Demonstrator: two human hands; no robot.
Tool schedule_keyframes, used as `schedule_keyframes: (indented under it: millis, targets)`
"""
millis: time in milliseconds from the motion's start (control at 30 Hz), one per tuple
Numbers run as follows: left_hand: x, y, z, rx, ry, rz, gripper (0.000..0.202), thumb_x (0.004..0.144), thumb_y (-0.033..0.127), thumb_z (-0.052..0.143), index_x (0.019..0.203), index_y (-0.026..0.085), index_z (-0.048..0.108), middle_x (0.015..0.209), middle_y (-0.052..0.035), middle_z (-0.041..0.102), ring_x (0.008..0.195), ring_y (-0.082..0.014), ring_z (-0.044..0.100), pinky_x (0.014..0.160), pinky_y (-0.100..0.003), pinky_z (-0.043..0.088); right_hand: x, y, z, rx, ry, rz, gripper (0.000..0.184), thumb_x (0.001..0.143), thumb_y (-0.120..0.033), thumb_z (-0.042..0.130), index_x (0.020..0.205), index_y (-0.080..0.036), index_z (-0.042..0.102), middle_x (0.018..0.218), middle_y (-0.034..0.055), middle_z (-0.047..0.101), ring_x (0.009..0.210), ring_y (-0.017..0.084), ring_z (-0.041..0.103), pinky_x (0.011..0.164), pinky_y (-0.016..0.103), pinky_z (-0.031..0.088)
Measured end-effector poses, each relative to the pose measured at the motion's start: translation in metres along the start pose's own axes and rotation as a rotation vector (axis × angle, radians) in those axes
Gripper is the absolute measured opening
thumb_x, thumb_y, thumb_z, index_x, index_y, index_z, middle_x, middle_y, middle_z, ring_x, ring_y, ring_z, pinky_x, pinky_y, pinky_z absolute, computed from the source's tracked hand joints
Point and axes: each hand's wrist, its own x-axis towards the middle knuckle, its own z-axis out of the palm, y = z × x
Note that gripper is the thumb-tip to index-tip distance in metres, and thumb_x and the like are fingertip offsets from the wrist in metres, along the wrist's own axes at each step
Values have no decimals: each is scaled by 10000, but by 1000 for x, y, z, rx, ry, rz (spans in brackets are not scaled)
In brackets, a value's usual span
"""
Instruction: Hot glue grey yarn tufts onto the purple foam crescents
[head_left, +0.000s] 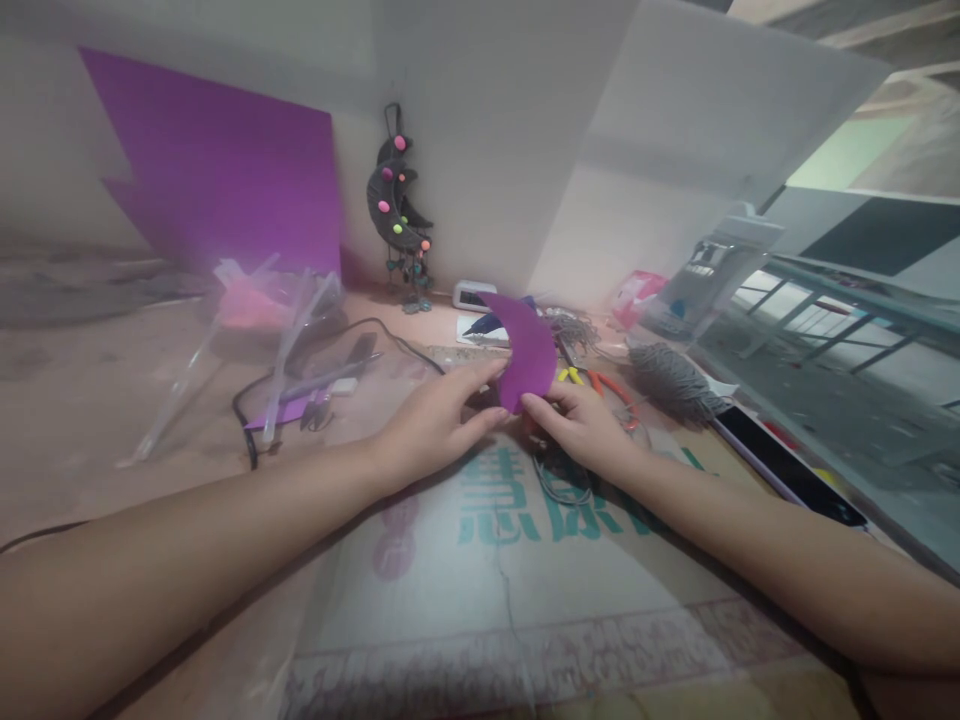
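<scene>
Pale panels (480,130) stand behind a cluttered work surface, where a printed board (420,620) lies under both forearms. At far left, a purple sheet (232,170) leans upright; before it lie translucent sticks (176,395) and a purple scrap (296,410). Next, a dark crescent ornament (386,205) with coloured dots hangs against the panels. At centre, the left hand (439,415) has its thumb and forefinger spread apart at the lower left of a purple crescent (534,350); I cannot tell whether they pinch it. The crescent is raised above the board, its belly facing right. At its lower right, the right hand (589,425) grips it, 1 thumb in front. Farther right come an orange-handled tool (632,402), grey yarn (667,380) and a phone (791,468).
</scene>
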Motion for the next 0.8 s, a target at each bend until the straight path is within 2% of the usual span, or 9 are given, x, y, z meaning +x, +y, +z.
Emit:
schedule_keyframes:
  millis: [67, 167, 267, 400, 533, 633, 800]
  targets:
    - [0, 4, -1, -1, 1, 26, 523, 881, 369, 526, 1363, 195, 421, 1380, -101, 497, 1238, -217, 479, 1045, -361, 374, 0, 0, -1, 7, 17, 14, 347, 891, -385, 489, 648, -162, 601, 557, -11, 575, 493, 106, 505, 479, 215, 386]
    - [2, 7, -4, -58, 18, -36, 523, 862, 350, 555, 1349, 220, 415, 1295, -95, 551, 1143, -210, 536, 962, -353, 436, 0, -1, -3, 24, 39, 35, 392, 890, -406, 490, 603, -161, 594, 527, -14, 557, 473, 100, 490, 469, 213, 376]
    - [5, 6, -5, -151, 56, -149, 410, 852, 355, 561, 1226, 196, 500, 1174, -83, 604, 1024, -200, 581, 866, -329, 471, -1, -1, -3, 45, 47, 38, 401, 891, -406, 490, 597, -156, 598, 542, -6, 574, 491, 102, 508, 480, 212, 386]
    - [8, 2, -6, -273, 43, -245, 287, 877, 377, 510, 1059, 165, 571, 994, -60, 655, 839, -165, 609, 729, -272, 475, -1, 1, -2, 67, 45, 20, 372, 890, -385, 499, 610, -160, 594, 562, -6, 582, 501, 103, 510, 498, 219, 399]
    - [8, 1, -7, -268, 103, -264, 230, 878, 354, 505, 984, 167, 589, 901, -42, 654, 786, -154, 597, 675, -248, 457, 1, 6, -1, 120, 59, -1, 245, 880, -337, 524, 718, -164, 585, 623, -6, 610, 570, 115, 562, 562, 226, 443]
    - [7, 5, -8, -275, 93, -212, 210, 879, 311, 509, 1003, 165, 594, 934, -48, 654, 847, -163, 607, 742, -264, 467, 1, 7, -2, 146, 62, -10, 189, 877, -329, 529, 857, -160, 613, 652, 0, 630, 594, 129, 592, 582, 243, 471]
    - [8, 10, -11, -225, 36, -197, 250, 885, 328, 510, 1042, 180, 635, 988, -49, 680, 888, -176, 618, 796, -286, 470, 0, 7, -3, 79, -3, -145, 285, 837, -266, 585, 1109, -198, 636, 1002, 63, 700, 875, 186, 659, 765, 304, 516]
